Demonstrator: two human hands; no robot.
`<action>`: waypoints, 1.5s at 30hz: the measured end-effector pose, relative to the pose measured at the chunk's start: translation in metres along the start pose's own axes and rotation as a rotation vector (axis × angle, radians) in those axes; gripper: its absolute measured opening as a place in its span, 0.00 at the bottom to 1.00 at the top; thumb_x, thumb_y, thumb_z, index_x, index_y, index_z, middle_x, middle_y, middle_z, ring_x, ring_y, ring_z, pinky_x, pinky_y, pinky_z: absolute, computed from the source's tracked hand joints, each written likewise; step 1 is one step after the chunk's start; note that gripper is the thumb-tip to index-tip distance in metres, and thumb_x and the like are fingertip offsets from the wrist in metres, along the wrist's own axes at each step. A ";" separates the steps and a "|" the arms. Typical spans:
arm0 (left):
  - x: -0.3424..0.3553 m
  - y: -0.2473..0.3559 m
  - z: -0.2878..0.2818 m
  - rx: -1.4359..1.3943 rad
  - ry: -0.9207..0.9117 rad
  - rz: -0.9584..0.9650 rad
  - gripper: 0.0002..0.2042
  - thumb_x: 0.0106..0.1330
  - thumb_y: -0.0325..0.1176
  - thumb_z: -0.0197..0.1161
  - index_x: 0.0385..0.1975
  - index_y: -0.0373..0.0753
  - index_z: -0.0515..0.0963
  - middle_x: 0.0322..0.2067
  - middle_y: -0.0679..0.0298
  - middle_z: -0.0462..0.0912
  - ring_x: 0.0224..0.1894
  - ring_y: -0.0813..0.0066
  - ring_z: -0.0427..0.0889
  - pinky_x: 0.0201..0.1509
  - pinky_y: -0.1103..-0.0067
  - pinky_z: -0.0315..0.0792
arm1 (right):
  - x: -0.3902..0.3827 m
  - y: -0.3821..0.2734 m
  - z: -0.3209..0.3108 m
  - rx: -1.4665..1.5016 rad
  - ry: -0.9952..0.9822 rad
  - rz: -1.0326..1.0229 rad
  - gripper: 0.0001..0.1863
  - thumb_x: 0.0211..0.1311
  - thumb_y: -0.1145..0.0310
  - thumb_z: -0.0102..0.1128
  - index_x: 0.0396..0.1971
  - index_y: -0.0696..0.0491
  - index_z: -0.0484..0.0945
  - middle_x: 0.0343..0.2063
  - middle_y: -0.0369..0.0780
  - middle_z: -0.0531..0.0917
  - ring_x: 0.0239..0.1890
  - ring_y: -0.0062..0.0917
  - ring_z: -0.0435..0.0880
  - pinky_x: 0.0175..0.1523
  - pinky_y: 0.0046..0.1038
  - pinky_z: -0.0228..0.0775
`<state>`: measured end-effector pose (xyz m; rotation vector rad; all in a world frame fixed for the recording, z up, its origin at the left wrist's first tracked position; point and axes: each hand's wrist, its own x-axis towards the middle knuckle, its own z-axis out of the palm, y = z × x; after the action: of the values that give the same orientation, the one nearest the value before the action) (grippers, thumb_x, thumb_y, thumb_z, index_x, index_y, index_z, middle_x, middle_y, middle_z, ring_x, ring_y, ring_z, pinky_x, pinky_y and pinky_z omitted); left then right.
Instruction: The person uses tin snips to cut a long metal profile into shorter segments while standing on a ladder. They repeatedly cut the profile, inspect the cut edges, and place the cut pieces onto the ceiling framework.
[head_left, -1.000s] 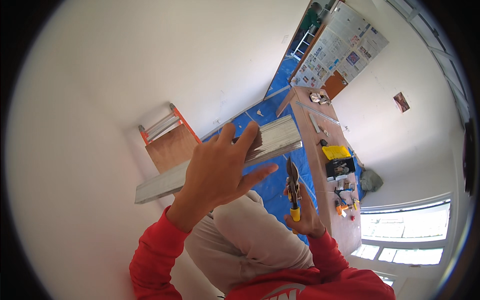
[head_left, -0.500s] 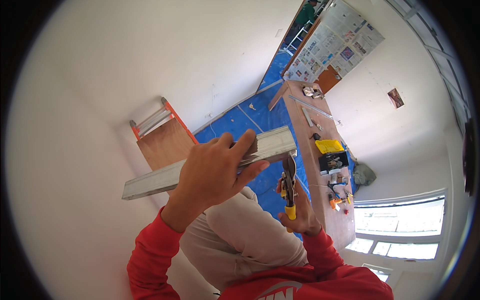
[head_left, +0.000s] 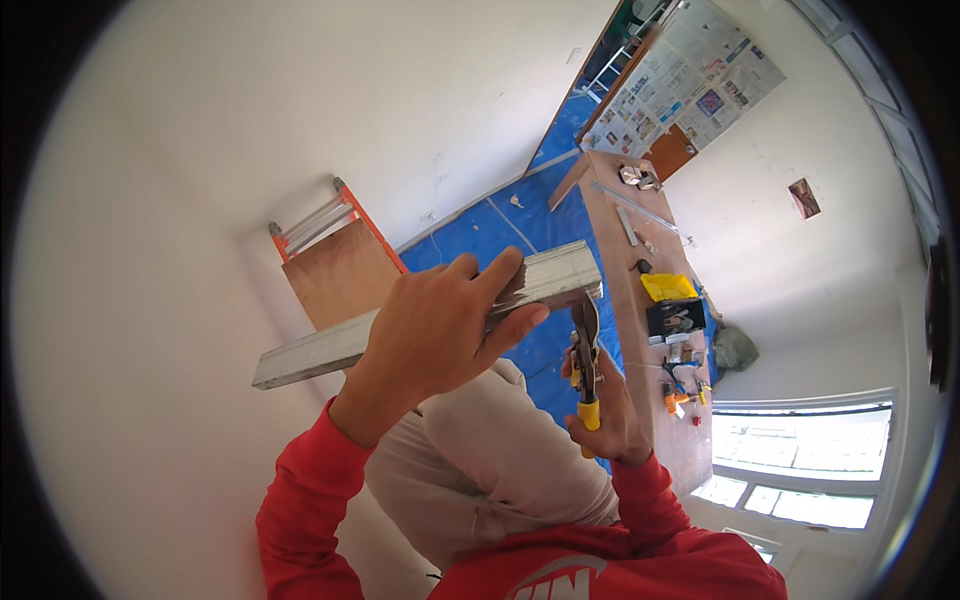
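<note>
My left hand [head_left: 430, 325] grips a long, pale silver metal channel [head_left: 558, 268] across its middle, fingers over the top and thumb along the near side; the piece slants up to the right. My right hand [head_left: 612, 415] is closed around tin snips [head_left: 585, 355] with yellow grips, held upright below the channel's right end. The snips' blades reach the channel's lower edge near that end; whether they have bitten into it I cannot tell. Both hands are over my bent leg [head_left: 480, 450] in light trousers.
An orange ladder [head_left: 372, 228] with a plywood board [head_left: 330, 275] leans at the wall. Blue sheeting [head_left: 470, 240] covers the floor. A long wooden bench [head_left: 680, 455] on the right carries tools, strips and a black toolbox [head_left: 672, 320]. A person [head_left: 625, 25] is beyond the doorway, beside a newspaper-covered panel [head_left: 700, 70].
A second ago the snips were apart from the channel, below it. They have since risen to its edge, and the channel's right end has shifted slightly.
</note>
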<state>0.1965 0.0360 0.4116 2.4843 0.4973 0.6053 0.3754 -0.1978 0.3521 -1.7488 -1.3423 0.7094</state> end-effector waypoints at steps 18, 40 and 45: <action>-0.001 -0.009 0.013 0.047 -0.121 -0.030 0.22 0.77 0.55 0.59 0.52 0.41 0.78 0.24 0.56 0.78 0.24 0.54 0.79 0.30 0.63 0.71 | -0.012 0.019 0.015 0.054 -0.058 0.086 0.35 0.49 0.71 0.69 0.60 0.59 0.68 0.36 0.42 0.78 0.37 0.36 0.79 0.46 0.37 0.73; -0.001 -0.032 0.021 -0.050 -0.211 -0.049 0.21 0.78 0.52 0.59 0.51 0.38 0.82 0.23 0.54 0.80 0.26 0.53 0.80 0.33 0.62 0.72 | -0.019 0.020 0.038 0.344 -0.042 0.324 0.18 0.54 0.79 0.63 0.45 0.56 0.72 0.32 0.33 0.76 0.34 0.16 0.76 0.44 0.24 0.73; 0.001 -0.029 0.015 -0.083 -0.223 -0.082 0.21 0.79 0.51 0.58 0.53 0.38 0.81 0.25 0.53 0.80 0.28 0.52 0.80 0.35 0.62 0.71 | -0.016 0.010 0.031 0.367 -0.049 0.345 0.16 0.56 0.77 0.66 0.43 0.57 0.73 0.31 0.32 0.77 0.34 0.14 0.75 0.43 0.23 0.73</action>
<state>0.1982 0.0532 0.3838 2.4025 0.4746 0.3059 0.3505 -0.2058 0.3269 -1.6807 -0.8762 1.1184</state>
